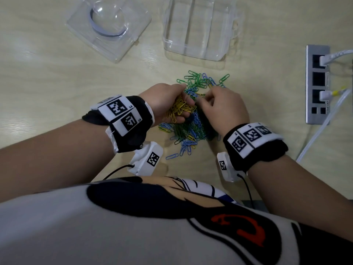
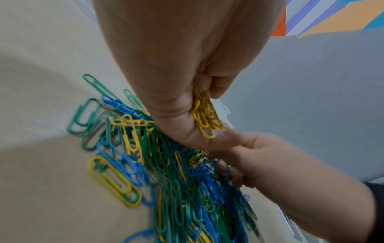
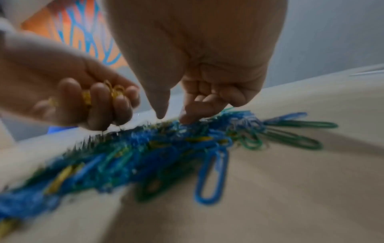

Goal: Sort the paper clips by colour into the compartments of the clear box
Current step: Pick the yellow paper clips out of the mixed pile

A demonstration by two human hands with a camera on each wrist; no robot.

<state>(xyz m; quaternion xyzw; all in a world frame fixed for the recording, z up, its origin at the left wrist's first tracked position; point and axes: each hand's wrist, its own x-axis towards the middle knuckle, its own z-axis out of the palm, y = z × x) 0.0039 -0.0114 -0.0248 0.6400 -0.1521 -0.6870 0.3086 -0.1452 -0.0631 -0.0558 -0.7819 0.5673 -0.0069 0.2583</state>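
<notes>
Left fingers (image 2: 216,92) curled round yellow clips (image 2: 204,116); right fingers' (image 3: 193,113) grip blurred, unclear.

Occlusions and blur
Right wrist view is smearing the clip pile (image 3: 145,156); right hand (image 1: 223,109) is covering its fingertips in head view; clear box (image 1: 198,27) is running off the top edge.

Your mixed heap of green, blue and yellow paper clips (image 1: 193,115) is lying on the table, a bunch of yellow clips (image 1: 180,109) is sitting gathered above it, and the clear box (image 1: 196,28) is standing open beyond.
</notes>
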